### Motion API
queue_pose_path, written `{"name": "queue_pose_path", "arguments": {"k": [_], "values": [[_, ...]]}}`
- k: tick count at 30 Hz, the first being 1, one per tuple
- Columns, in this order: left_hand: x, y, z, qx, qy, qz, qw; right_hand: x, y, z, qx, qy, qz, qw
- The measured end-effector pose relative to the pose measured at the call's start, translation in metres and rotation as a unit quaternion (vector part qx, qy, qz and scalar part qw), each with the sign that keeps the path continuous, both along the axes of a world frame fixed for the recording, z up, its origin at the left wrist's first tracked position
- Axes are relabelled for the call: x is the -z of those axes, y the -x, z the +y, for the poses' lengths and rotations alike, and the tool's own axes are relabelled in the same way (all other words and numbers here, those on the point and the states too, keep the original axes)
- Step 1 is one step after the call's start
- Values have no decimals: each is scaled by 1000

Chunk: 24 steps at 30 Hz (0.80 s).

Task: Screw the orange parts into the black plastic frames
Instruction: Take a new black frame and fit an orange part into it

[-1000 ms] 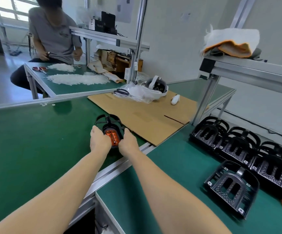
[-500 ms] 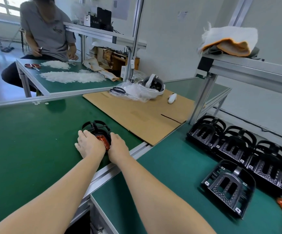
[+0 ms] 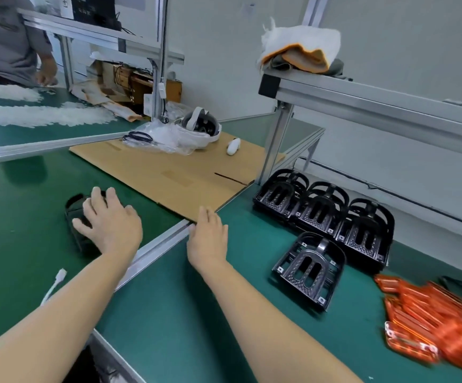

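Black plastic frame (image 3: pixel 76 217) lies on the green desk (image 3: pixel 17 230), just left of the silver rail (image 3: pixel 158 247) that splits the desk in two. The left hand (image 3: pixel 111 225) reaches out on a straight arm and lies flat on top of this frame, palm down. Its fingers (image 3: pixel 97 196) are spread out and loose, touching the frame but not gripping it. The right hand (image 3: pixel 207 241) is also stretched forward, palm down, just right of the rail. Its fingers (image 3: pixel 205 217) are straight, close together and hold nothing; the tips are at the near corner of the cardboard sheet (image 3: pixel 169 172). More black frames (image 3: pixel 323 217) lie well to the right of the rail, and a blurry pile of orange parts (image 3: pixel 428 319) is farther right still. No writing can be read.
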State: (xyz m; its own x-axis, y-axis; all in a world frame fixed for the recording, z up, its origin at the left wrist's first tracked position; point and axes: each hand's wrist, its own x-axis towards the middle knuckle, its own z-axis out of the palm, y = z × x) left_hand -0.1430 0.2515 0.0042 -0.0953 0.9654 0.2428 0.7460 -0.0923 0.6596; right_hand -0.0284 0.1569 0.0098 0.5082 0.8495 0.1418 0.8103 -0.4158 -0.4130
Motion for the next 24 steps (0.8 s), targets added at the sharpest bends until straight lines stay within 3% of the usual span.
{"name": "queue_pose_path", "arguments": {"k": [5,13,20,24], "values": [[-12,-64,-54,159,-17,-36,987,-9,-41,-47,91,-12,-13,996],[-5,-160,-154,406,70,-106,905,-9,-92,-130,208,-3,-74,975],[-6,-194,-179,398,82,26,913,-6,-115,-175,296,17,-29,955],[-7,-196,-181,394,91,36,914,-4,-115,-184,313,22,40,949]]}}
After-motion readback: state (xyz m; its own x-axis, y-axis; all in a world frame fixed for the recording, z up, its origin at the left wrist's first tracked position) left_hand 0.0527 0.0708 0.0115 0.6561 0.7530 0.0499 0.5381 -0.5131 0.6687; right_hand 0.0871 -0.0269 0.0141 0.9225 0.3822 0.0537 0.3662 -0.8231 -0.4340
